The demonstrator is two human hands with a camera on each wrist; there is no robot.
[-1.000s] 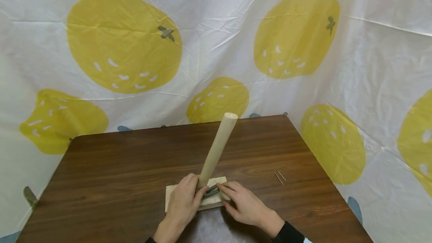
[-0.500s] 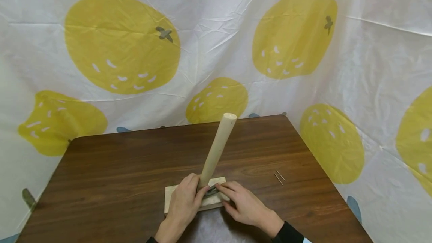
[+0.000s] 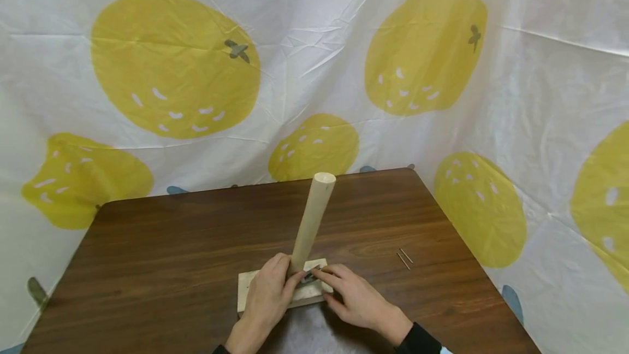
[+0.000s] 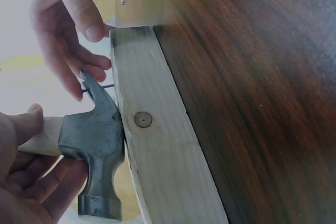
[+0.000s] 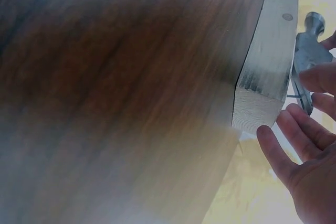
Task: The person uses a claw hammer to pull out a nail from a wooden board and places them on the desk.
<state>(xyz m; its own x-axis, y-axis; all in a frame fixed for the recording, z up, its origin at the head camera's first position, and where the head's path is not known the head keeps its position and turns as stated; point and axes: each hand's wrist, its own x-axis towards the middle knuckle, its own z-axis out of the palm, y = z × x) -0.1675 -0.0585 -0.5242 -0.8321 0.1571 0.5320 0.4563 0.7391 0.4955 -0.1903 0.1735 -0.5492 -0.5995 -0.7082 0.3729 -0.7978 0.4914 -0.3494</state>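
A claw hammer (image 3: 312,217) stands with its pale wooden handle upward, leaning slightly right and away. My left hand (image 3: 267,288) grips the handle just by the metal hammer head (image 4: 94,135). The head lies against a pale wooden block (image 4: 157,93), its claw beside a nail (image 4: 107,86) that sticks out of the block. Whether the claw is hooked around the nail cannot be made out. My right hand (image 3: 355,295) touches the block's right end with loosely extended fingers, the fingertips (image 5: 294,111) close to the claw and nail.
Two loose nails (image 3: 405,259) lie on the brown wood-grain table (image 3: 187,245), right of the block. A round knot-like mark (image 4: 143,119) shows on the block's side. Behind the table hangs a white curtain (image 3: 314,70) printed with yellow fruit.
The hammer handle's top has swung a little to the left and down, so it stands more upright. Both hands keep nearly the same places; the view has shifted slightly.
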